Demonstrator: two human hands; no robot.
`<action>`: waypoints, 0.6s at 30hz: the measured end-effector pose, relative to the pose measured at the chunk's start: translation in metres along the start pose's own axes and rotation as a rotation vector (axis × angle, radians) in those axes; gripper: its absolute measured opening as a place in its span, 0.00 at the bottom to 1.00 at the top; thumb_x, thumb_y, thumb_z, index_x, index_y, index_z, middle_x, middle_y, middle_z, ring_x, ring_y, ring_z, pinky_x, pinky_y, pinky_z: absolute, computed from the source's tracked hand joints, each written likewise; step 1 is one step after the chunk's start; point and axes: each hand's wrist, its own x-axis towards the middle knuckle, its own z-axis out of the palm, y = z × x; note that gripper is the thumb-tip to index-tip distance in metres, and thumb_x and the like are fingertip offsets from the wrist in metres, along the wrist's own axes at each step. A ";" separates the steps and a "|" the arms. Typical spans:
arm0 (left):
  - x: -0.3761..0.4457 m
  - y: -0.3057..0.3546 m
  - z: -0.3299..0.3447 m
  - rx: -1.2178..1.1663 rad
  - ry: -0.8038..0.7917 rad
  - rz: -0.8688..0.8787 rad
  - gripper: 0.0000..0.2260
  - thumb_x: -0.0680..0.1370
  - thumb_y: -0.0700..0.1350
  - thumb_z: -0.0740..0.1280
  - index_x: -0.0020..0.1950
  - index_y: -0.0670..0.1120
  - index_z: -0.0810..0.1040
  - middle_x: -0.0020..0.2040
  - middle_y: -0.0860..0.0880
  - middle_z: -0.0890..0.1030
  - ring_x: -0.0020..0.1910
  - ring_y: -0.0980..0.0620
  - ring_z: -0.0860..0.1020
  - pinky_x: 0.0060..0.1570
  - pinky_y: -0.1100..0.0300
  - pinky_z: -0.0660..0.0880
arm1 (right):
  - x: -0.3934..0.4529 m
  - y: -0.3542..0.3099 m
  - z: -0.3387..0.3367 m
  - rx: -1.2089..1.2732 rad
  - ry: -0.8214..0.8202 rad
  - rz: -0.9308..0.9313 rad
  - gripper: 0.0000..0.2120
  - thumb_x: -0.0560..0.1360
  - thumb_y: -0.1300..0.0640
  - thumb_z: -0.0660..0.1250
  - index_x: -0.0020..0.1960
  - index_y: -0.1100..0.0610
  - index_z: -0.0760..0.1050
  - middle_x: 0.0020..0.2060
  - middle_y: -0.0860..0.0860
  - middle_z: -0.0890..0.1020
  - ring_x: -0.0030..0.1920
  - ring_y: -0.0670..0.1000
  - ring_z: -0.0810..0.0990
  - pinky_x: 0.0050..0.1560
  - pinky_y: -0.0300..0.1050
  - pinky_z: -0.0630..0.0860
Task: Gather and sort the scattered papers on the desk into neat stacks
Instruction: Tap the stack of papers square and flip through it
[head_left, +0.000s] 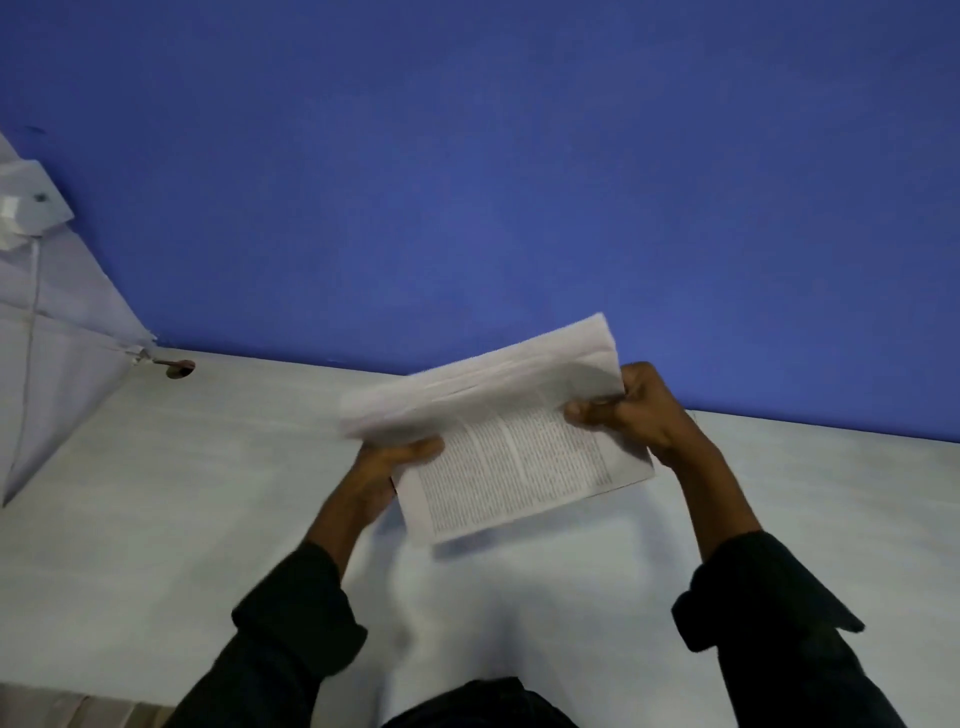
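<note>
dark sleeves (291, 623) lead to left hand (384, 467) and right hand (639, 410), fingers grasping printed papers (519, 467) above the desk (208, 493).

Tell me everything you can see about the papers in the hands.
The papers are a thin white bundle, held above the pale desk, tilted. The lower sheet shows two columns of small print, too blurred to read. The upper sheets curl up and back. The left hand grips the left edge, the right hand the right edge.
</note>
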 end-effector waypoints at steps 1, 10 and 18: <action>0.004 0.014 0.001 0.049 -0.007 0.050 0.21 0.71 0.30 0.74 0.62 0.44 0.79 0.55 0.46 0.86 0.55 0.47 0.84 0.51 0.53 0.83 | -0.002 0.010 0.003 0.077 0.072 0.007 0.07 0.69 0.66 0.80 0.45 0.60 0.85 0.35 0.45 0.87 0.39 0.46 0.85 0.39 0.38 0.80; -0.015 -0.041 0.072 0.259 0.398 0.406 0.07 0.76 0.36 0.74 0.48 0.47 0.81 0.40 0.58 0.82 0.40 0.68 0.81 0.42 0.70 0.78 | -0.017 0.079 0.094 0.460 0.655 0.127 0.11 0.72 0.65 0.78 0.51 0.56 0.82 0.44 0.54 0.85 0.45 0.53 0.85 0.49 0.50 0.83; -0.026 -0.104 0.010 0.357 0.324 -0.081 0.17 0.69 0.30 0.76 0.50 0.48 0.83 0.44 0.51 0.86 0.47 0.47 0.85 0.44 0.55 0.81 | -0.066 0.165 0.108 0.437 0.606 0.369 0.15 0.66 0.66 0.82 0.46 0.53 0.83 0.44 0.51 0.87 0.46 0.55 0.85 0.41 0.40 0.83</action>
